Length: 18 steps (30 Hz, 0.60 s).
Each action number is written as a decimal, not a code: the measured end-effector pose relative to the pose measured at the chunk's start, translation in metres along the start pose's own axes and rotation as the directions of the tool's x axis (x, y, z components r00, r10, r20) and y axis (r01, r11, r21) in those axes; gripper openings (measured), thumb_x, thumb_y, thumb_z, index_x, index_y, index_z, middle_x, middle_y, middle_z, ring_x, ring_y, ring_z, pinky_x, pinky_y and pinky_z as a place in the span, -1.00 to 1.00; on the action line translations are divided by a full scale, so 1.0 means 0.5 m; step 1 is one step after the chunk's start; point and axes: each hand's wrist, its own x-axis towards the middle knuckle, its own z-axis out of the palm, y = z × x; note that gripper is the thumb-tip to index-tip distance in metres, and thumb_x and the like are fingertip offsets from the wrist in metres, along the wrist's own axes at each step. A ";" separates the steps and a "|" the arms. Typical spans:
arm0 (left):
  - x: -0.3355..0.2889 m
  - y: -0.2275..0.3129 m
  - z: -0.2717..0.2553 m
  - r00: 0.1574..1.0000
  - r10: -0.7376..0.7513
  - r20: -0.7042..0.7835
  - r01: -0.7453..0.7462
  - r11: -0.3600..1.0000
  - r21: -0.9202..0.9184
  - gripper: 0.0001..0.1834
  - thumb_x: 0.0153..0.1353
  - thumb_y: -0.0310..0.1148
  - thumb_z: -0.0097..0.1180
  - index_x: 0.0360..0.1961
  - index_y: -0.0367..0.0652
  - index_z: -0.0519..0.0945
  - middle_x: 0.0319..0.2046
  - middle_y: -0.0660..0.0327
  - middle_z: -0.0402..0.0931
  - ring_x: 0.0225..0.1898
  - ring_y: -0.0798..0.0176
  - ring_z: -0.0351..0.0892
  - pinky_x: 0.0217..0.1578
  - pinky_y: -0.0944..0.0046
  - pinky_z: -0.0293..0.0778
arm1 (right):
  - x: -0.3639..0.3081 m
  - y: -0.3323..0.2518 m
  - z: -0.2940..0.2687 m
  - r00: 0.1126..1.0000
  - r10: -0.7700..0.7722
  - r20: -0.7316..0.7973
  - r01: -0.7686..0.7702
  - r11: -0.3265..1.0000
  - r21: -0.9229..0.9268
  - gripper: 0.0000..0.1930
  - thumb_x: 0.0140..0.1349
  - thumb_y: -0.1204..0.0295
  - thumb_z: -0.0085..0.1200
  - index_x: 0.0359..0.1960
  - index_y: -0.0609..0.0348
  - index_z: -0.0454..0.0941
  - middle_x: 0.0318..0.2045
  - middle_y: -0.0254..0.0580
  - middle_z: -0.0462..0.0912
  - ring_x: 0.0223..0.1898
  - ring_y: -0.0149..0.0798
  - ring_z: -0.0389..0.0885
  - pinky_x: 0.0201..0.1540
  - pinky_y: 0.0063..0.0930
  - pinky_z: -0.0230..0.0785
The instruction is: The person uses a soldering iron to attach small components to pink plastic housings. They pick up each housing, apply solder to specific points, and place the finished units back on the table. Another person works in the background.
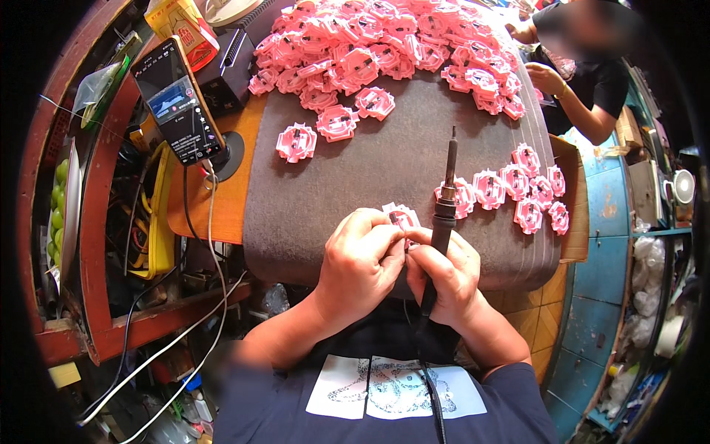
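My right hand [449, 280] is closed round the black handle of a soldering iron [441, 235], whose dark tip points up and away from me. Its cord trails down over my shirt. My left hand [359, 255] is pinched closed, its fingertips meeting those of the right hand. Whatever is between the fingertips is too small to make out. Just beyond them sits a pink plastic part [401, 215] with dark pieces in its middle, partly hidden by my fingers. Similar pink parts [489, 189] lie to the right of the iron.
A big heap of pink parts [355, 66] covers the far side of the grey mat [333, 200]. At left a phone [177, 103] stands on a holder, with cables hanging below. A person in black [592, 81] works at the far right. Blue cabinets [595, 281] stand at right.
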 end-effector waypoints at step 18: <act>0.002 -0.003 0.010 0.998 0.044 -0.039 -0.042 0.998 0.043 -0.85 0.05 -0.64 0.38 -0.34 -0.26 0.69 -0.27 0.05 0.62 -0.28 0.00 0.70 -0.22 0.11 0.62 | -0.069 -0.015 -0.080 0.988 0.042 -0.149 -0.041 0.999 0.007 -0.46 0.41 0.16 0.29 0.18 0.40 0.54 -0.21 0.13 0.69 -0.33 0.05 0.70 -0.28 -0.15 0.60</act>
